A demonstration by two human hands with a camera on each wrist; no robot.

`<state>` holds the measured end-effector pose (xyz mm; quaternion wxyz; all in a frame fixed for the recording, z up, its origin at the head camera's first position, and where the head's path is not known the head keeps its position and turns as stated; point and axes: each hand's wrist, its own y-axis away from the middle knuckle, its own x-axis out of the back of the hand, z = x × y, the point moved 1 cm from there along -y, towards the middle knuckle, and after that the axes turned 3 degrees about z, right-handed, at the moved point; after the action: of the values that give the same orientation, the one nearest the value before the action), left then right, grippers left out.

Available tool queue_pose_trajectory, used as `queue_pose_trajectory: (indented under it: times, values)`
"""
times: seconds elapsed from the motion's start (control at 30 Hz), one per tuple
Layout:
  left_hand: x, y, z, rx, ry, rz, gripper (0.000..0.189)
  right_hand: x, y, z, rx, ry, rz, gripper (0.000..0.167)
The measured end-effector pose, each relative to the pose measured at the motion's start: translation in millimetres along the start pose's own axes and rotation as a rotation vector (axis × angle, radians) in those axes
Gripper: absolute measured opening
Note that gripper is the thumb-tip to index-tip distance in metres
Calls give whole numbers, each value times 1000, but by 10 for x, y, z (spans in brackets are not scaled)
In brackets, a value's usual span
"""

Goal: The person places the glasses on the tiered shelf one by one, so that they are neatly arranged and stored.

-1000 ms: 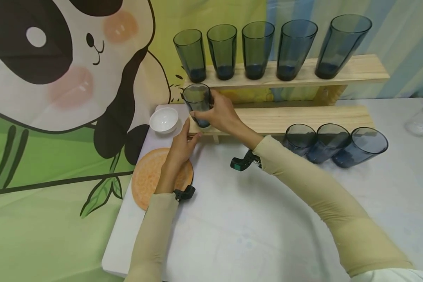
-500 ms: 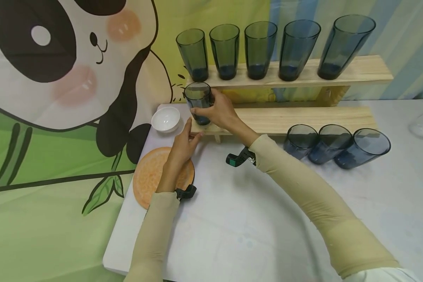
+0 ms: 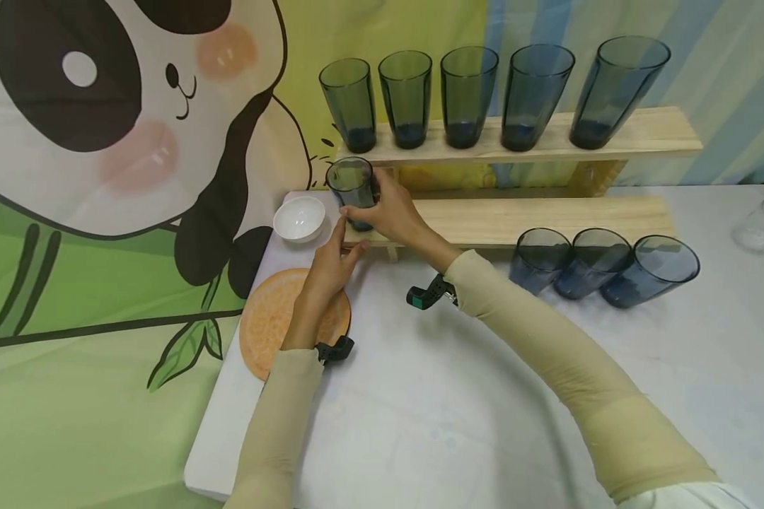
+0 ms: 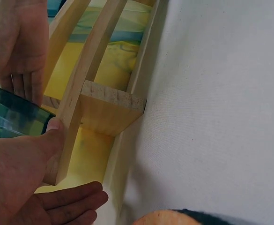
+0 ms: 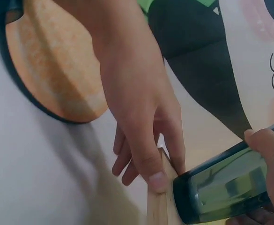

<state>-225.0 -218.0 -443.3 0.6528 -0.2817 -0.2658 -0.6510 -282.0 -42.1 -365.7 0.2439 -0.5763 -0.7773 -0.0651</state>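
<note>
My right hand [image 3: 395, 212] grips a dark blue-grey drinking glass [image 3: 350, 185] around its side, thumb in front. The glass stands upright at the left end of the lower plank of a wooden two-tier shelf [image 3: 535, 220]. My left hand [image 3: 327, 268] is at that same end, its thumb touching the plank's front edge. In the right wrist view the left hand's index finger [image 5: 174, 145] reaches along the plank's end, close to the glass base. Its other fingers [image 4: 73, 204] extend straight below the plank in the left wrist view. Several matching glasses [image 3: 461, 99] line the upper plank.
Three more glasses [image 3: 595, 265] stand on the white table in front of the shelf's right part. A white bowl [image 3: 299, 219] sits left of the shelf. Under my left forearm lies a round orange mat [image 3: 264, 322]. A clear glass vessel [image 3: 760, 226] is at far right.
My right hand and the glass have shifted slightly left toward the plank's end. The left hand stays at the shelf corner. The head view has shifted a little.
</note>
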Motion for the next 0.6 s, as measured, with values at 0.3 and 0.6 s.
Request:
queue_pose_trajectory:
  times: [0.3,0.6]
  values:
    - [-21,-8,-1,-2,-12,5,89,168,178,59,-42,87,-68,104]
    - [-10,8,4,9,-6,-6,91,642,635,-175,75,188,-140,97]
